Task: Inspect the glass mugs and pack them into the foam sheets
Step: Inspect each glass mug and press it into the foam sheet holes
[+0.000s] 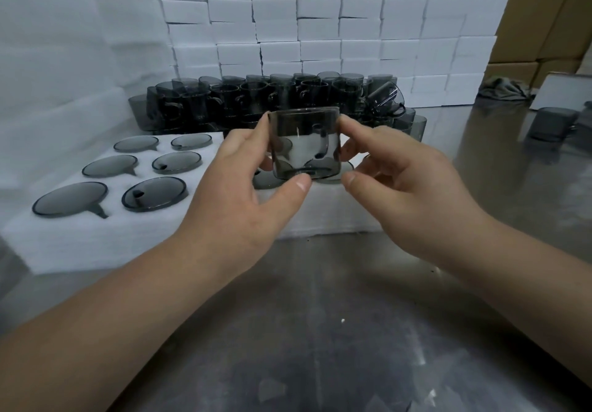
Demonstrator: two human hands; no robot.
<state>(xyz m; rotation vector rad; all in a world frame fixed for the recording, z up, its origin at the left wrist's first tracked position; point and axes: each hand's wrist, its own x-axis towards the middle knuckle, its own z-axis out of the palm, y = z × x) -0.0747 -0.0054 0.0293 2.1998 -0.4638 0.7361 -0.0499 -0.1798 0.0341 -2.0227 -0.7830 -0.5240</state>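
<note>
Item: foam sheet, white, at far left on the steel table; six smoked-glass mugs seated in its cut-outs, more cut-outs hidden behind the hands. Item: left hand, thumb at the lower edge and fingers at the upper left edge of the held mug, pinching it. The held mug is raised above the foam sheet's right part, in front of the unpacked stock of mugs; whether its mouth faces up or down is hard to judge through the tint. Item: right hand, forefinger and thumb pinching the mug's right side. Item: lone mug, far right. Hazard: fingertip-only hold on smooth glass; a slip would likely drop it onto seated mugs or steel, chipping either.
</note>
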